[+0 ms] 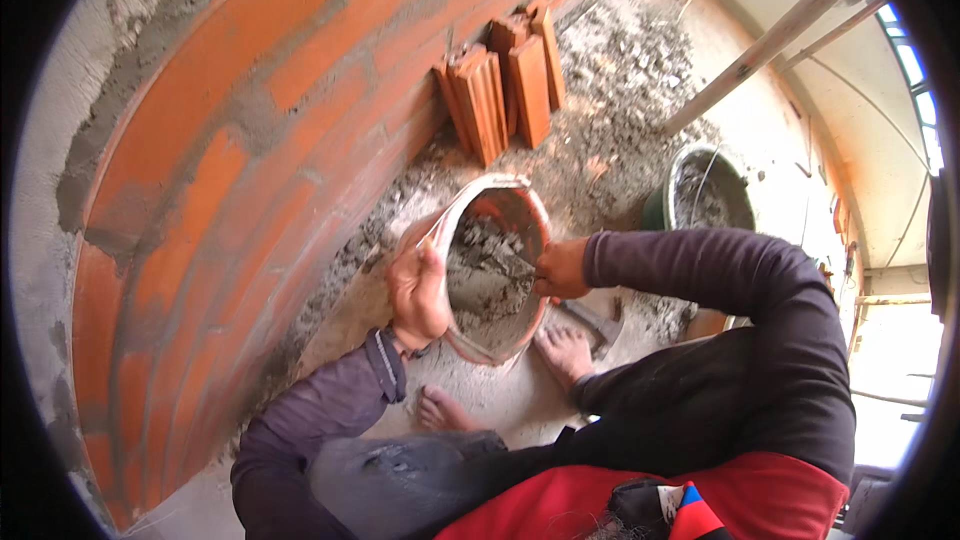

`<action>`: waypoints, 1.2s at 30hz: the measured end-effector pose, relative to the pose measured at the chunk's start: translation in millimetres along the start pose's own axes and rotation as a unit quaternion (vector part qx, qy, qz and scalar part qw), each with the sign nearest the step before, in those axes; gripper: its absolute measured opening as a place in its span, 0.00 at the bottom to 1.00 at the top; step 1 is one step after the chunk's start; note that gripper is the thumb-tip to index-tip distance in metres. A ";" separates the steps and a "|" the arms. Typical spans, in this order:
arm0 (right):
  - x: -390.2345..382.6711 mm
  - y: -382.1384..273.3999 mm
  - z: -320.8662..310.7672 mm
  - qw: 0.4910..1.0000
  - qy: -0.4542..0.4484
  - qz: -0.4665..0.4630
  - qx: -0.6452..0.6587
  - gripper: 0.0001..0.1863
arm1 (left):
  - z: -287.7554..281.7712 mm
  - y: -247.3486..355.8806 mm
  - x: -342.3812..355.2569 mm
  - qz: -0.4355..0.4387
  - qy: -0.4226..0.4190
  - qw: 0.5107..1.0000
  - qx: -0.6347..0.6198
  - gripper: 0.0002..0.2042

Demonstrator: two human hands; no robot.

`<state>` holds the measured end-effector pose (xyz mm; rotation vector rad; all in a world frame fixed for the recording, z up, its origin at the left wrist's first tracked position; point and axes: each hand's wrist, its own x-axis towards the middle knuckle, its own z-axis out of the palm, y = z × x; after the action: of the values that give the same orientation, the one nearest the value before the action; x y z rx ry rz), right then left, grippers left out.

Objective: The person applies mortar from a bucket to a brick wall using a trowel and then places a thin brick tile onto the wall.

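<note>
An orange bucket (535,202) with a mortar-smeared rim stands tilted in front of me. Wet grey mortar (485,285) lies inside it. My left hand (418,295) grips the bucket's left side, the thumb up near the rim. At the opposite rim, my right hand (562,268) is closed round the handle of a trowel (513,264). Its grey blade reaches into the mortar, and the handle is mostly hidden by my fingers.
A brick wall (200,240) with mortar joints curves along the left. Several hollow orange bricks (500,90) stand at its foot. A dark bucket (745,202) sits to the right, near a slanting pole (765,45). Beside my right foot lies a hatchet-like tool (603,326).
</note>
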<state>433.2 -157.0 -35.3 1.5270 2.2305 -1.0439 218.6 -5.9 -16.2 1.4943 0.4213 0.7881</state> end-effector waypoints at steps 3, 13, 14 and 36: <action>0.8 13.3 43.3 0.987 0.078 -0.141 0.005 0.11 | -5.1 1.6 3.0 -0.018 -0.045 0.994 0.101 0.24; -45.4 -52.7 -1.0 0.959 0.190 0.158 0.140 0.12 | -1.8 -4.6 6.1 -0.015 -0.007 0.999 -0.040 0.24; -48.1 -53.0 3.6 0.949 0.254 0.157 0.106 0.12 | -0.4 -3.7 6.8 -0.016 -0.007 0.999 -0.042 0.24; -50.8 -23.6 -63.3 0.963 0.102 0.245 0.040 0.21 | -4.0 0.7 0.0 -0.022 -0.013 0.999 -0.038 0.23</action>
<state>445.6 -155.2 48.2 2.1582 1.7842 -0.8588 215.7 -3.1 -15.8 1.4176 0.3991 0.7406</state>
